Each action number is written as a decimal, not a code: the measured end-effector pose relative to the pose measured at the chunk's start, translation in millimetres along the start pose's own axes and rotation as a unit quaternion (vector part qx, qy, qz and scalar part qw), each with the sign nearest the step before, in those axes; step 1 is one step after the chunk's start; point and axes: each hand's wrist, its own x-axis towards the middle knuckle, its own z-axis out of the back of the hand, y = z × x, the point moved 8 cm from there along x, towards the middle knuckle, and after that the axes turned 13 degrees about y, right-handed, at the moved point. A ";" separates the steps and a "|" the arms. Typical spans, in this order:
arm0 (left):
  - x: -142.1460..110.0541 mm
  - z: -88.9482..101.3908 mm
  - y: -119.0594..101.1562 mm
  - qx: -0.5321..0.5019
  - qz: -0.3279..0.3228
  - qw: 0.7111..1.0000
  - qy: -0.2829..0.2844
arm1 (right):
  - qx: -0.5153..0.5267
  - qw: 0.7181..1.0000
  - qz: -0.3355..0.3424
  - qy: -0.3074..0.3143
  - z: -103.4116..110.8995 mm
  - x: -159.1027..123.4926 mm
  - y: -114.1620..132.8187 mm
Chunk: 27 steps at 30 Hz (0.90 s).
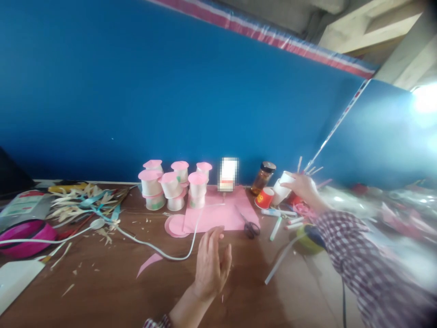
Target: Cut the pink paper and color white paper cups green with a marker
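Note:
My left hand (212, 264) hovers above the brown table (112, 291), fingers stretched out and together, holding nothing. It is just in front of a pink paper sheet (218, 210) and near black scissors (251, 225). My right hand (303, 186), in a checked sleeve, reaches to the back right and is closed round a white paper cup (282, 187). A red cup (264, 198) lies beside it, with an amber jar (262, 176) behind.
Several white cups with pink tops (172, 184) stand at the back centre. A white cable (164, 253) crosses the table. Straw strips and ribbons (85, 202) lie left, with a magenta bowl (25, 237). Markers (280, 221) and a blurred heap (385, 209) lie right.

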 end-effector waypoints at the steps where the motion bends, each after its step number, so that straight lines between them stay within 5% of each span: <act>1: 0.1 -0.3 0.8 -0.001 0.002 1.000 0.000 | 0.009 1.000 -0.012 -0.011 4.4 -1.8 -1.4; 10: 0.4 -2.3 7.0 -0.039 0.022 0.999 0.009 | 0.121 0.980 -0.049 -0.147 63.8 -55.4 7.9; 12: 1.5 -6.0 9.7 -0.087 0.033 0.995 0.031 | 0.186 0.970 -0.020 -0.158 60.3 -78.9 23.9; 15: 2.7 -20.2 15.1 -0.211 0.071 0.971 0.088 | 0.253 0.959 0.037 -0.123 27.7 -122.2 67.4; 17: 0.7 -33.2 22.1 -0.332 0.130 0.928 0.112 | 0.360 0.920 0.118 -0.103 -2.2 -156.2 104.4; 19: -3.8 -45.5 30.7 -0.469 0.199 0.855 0.101 | 0.402 0.888 0.205 -0.092 -29.6 -189.3 141.5; 23: -13.0 -60.3 45.4 -0.651 0.287 0.702 0.035 | 0.374 0.849 0.367 -0.066 -68.2 -231.8 192.7; 27: -13.8 -60.6 51.8 -0.703 0.291 0.648 0.019 | 0.335 0.855 0.393 -0.054 -85.2 -233.6 198.0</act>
